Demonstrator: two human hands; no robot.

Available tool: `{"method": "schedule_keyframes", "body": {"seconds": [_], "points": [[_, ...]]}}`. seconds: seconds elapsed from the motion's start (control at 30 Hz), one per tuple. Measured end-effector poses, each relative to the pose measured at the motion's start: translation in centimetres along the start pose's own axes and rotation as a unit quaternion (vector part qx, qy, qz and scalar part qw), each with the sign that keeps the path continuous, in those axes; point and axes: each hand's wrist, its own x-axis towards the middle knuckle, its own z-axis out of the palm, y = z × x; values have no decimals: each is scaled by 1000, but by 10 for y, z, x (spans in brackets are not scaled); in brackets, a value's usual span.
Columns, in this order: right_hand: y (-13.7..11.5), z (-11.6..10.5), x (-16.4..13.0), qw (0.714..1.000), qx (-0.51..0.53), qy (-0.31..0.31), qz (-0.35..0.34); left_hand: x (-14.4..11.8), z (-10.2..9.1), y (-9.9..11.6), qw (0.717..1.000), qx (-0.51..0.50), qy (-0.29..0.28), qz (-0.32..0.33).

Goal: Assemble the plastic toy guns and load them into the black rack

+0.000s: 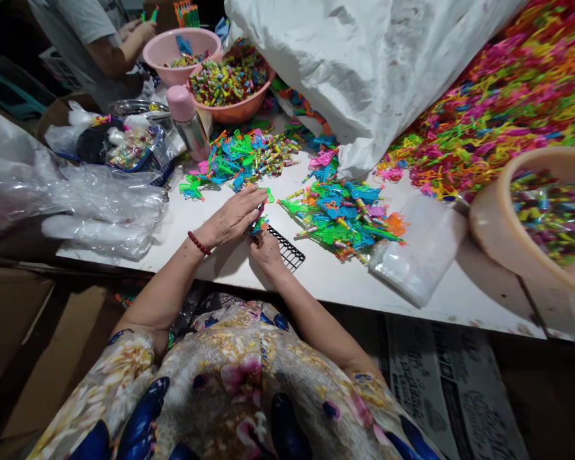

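Both hands meet over a small toy piece (259,225) — left hand (234,217) flat with fingers together on top, right hand (264,248) pinching it from below, at the white table's (326,281) near edge. A black comb-like strip (287,248) beside it runs diagonally, away rightward. Risk: a slipped pinch could drop the piece off the edge.

The white table (326,281) is bare along its near edge, so a hand can slide there. Farther off, toy piles (345,214), a big white bag (364,70) and bowls (230,96) block the way. Crinkly plastic (91,198) fills the left.
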Motion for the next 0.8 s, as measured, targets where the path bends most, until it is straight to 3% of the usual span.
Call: {"method": "schedule_keyframes", "body": {"seconds": [0.23,0.5,0.8], "points": [[-2,-5,1,995,-76,-30,-50,0,0,-2,1000,-12,4,8],[-19,-11,3,982,-162,-91,19,-5,6,21,987,145,9,-65],[-17,-9,8,985,-142,-99,13,-4,21,21,979,188,28,-74]]}}
